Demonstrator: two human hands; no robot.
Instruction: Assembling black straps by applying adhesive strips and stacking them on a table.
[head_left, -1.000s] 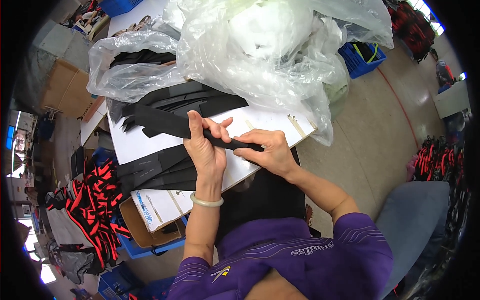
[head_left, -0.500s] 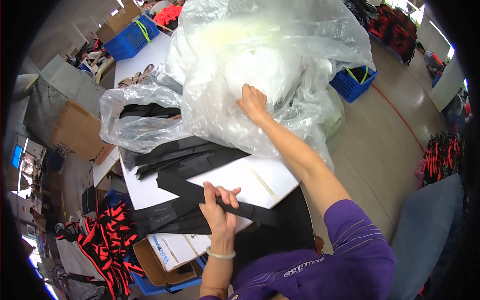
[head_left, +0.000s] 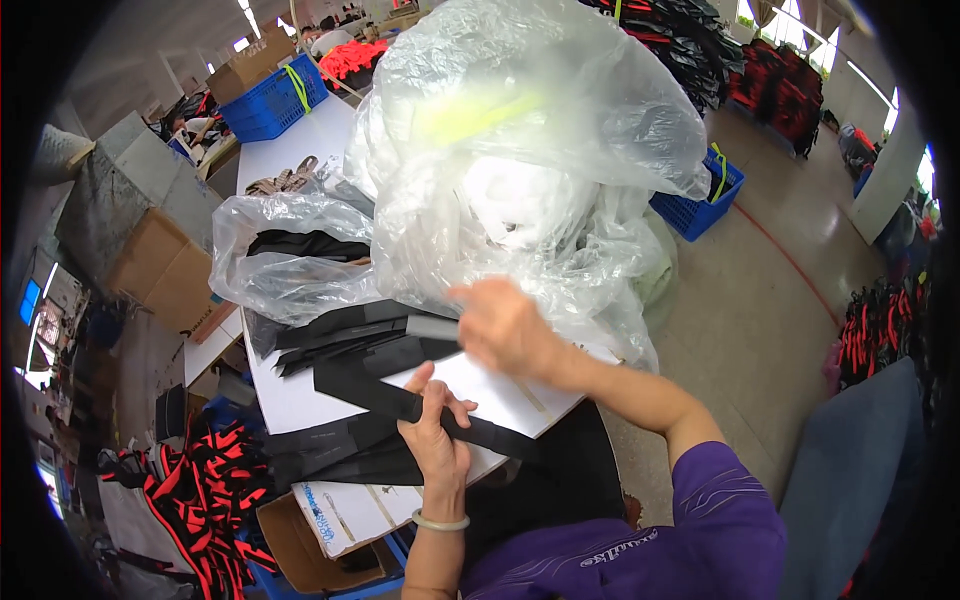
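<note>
My left hand (head_left: 436, 432) is closed on a black fabric strip (head_left: 365, 388), which slants across the near part of the table and past its right edge. My right hand (head_left: 508, 330) hovers over the table, smeared by motion, so its fingers and anything in them cannot be made out. A greyish strip end (head_left: 432, 327) shows just left of it, on a stack of black strips (head_left: 345, 335). More black strips (head_left: 335, 445) lie left of my left hand. Beyond the right hand stands a large clear plastic bag (head_left: 420, 225) with white material inside.
A smaller clear bag (head_left: 285, 285) with black pieces lies on the white table (head_left: 290, 400). Blue crates stand at the far left (head_left: 262, 108) and right (head_left: 700, 205). Under the near edge sits an open cardboard box (head_left: 300, 560). Black-and-red pieces (head_left: 205, 480) are heaped at left.
My right hand has come back from the large bag toward me, over the black strips. The bag's top has shifted. My left hand keeps its hold on the strip, nearly unmoved.
</note>
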